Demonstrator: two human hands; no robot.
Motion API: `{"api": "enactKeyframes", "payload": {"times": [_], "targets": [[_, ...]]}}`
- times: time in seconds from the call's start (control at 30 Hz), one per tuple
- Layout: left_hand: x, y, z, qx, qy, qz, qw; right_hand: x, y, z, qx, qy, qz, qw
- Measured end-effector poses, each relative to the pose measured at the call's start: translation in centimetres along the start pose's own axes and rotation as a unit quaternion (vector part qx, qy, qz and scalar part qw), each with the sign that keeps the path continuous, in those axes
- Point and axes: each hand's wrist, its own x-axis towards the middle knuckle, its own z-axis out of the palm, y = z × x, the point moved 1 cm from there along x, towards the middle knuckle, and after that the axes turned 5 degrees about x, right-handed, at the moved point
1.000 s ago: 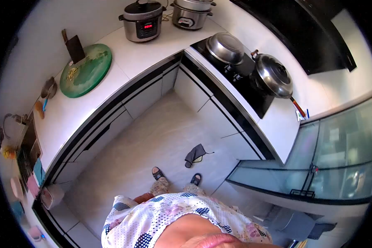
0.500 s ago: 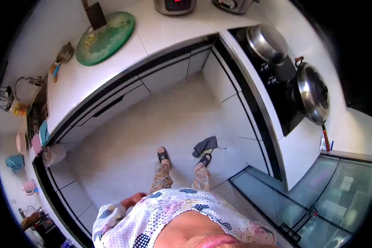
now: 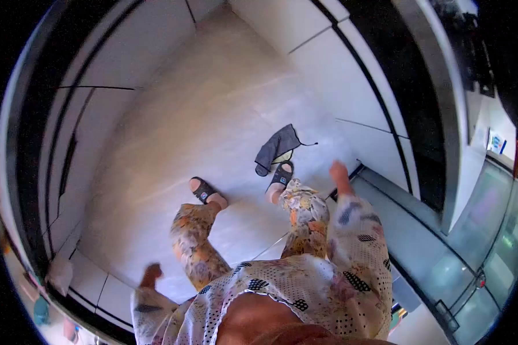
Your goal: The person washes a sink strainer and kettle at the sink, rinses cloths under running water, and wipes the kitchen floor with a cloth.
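Note:
My right hand point(image 3: 339, 171) is stretched forward over the floor, to the right of a crumpled dark grey cloth thing point(image 3: 277, 148) with a thin cord and a pale yellowish patch. A gap remains between the two. Low on the left, my left hand point(image 3: 151, 276) hangs beside my body, touching nothing that I can see. Motion smears the fingers of both hands. The cloth lies at the toe of my right slipper point(image 3: 281, 175); my left slipper point(image 3: 204, 190) stands farther left.
White cabinets with black trim point(image 3: 351, 86) line the right side, and more cabinet doors point(image 3: 69, 138) run along the left. At lower right is a glass-paned door point(image 3: 426, 230) with a dark frame. A pale bin point(image 3: 60, 273) shows at lower left.
The view has tilted down and closer to the floor, so the countertop and most of the stove left sight. My right hand has come into view; my left hand moved out from my body.

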Motion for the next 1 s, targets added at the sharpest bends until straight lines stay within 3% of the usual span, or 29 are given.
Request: {"api": "enactKeyframes", "payload": {"times": [0.07, 0.1, 0.13, 0.17, 0.2, 0.23, 0.27, 0.3, 0.37, 0.47, 0.57, 0.63, 0.7, 0.77, 0.83, 0.87, 0.93, 1.0], "targets": [[11.8, 0.6, -5.3, 0.095, 0.091, 0.026, 0.991, 10.8, -3.7, 4.2, 0.051, 0.006, -0.001, 0.999], [19.1, 1.9, -9.7, 0.156, 0.187, 0.106, 0.964, 13.9, -8.4, 3.5, 0.045, -0.052, 0.058, 0.996], [25.8, 3.6, -14.5, 0.236, 0.3, 0.171, 0.908, 15.7, -13.2, 1.7, 0.098, -0.144, 0.142, 0.974], [32.0, 5.4, -19.5, 0.306, 0.413, 0.206, 0.833, 18.5, -15.7, 4.5, 0.055, -0.218, 0.038, 0.974], [27.7, 13.2, -29.1, -0.052, 0.378, 0.145, 0.913, 18.6, -18.6, 4.9, 0.101, -0.241, 0.026, 0.965], [29.6, 17.8, -32.8, -0.079, 0.599, 0.238, 0.76, 18.6, -21.8, 4.6, 0.147, -0.264, 0.016, 0.953], [22.8, 25.4, -39.1, -0.211, 0.496, 0.25, 0.804, 19.0, -23.5, 8.7, 0.181, -0.21, 0.078, 0.958], [22.6, 30.1, -41.4, -0.259, 0.466, 0.317, 0.784, 19.2, -24.9, 12.5, 0.217, -0.153, 0.141, 0.954], [22.4, 39.4, -43.2, -0.266, 0.442, 0.396, 0.76, 18.4, -27.6, 17.6, 0.07, 0.088, 0.218, 0.969], [21.2, 50.1, -41.3, -0.285, 0.334, 0.528, 0.727, 15.3, -26.8, 17.7, 0.29, 0.282, 0.129, 0.905], [20.6, 56.3, -37.9, -0.251, 0.196, 0.592, 0.74, 18.2, -24.3, 18.1, 0.478, 0.277, 0.105, 0.827], [18.8, 56.1, -39.4, -0.104, 0.264, 0.605, 0.744, 22.5, -24.0, 16.7, 0.774, 0.174, 0.083, 0.604], [17.9, 55.8, -42.2, 0.0, 0.331, 0.573, 0.75, 22.7, -23.9, 10.4, 0.91, 0.057, 0.058, 0.405], [12.9, 53.3, -44.9, -0.066, 0.382, 0.519, 0.762, 20.9, -25.1, 4.1, 0.916, 0.029, -0.023, 0.399], [13.6, 51.1, -47.0, -0.106, 0.352, 0.547, 0.752, 20.9, -26.9, 0.7, 0.921, 0.007, -0.094, 0.378], [11.7, 49.8, -47.4, -0.129, 0.288, 0.499, 0.807, 20.3, -27.8, -0.2, 0.926, -0.005, -0.126, 0.355], [10.7, 48.0, -46.4, -0.283, 0.181, 0.498, 0.8, 19.0, -30.1, -1.1, 0.935, -0.021, -0.164, 0.314], [11.3, 46.7, -43.9, -0.394, 0.066, 0.517, 0.757, 16.9, -32.3, -2.0, 0.946, -0.063, -0.156, 0.277]]}}
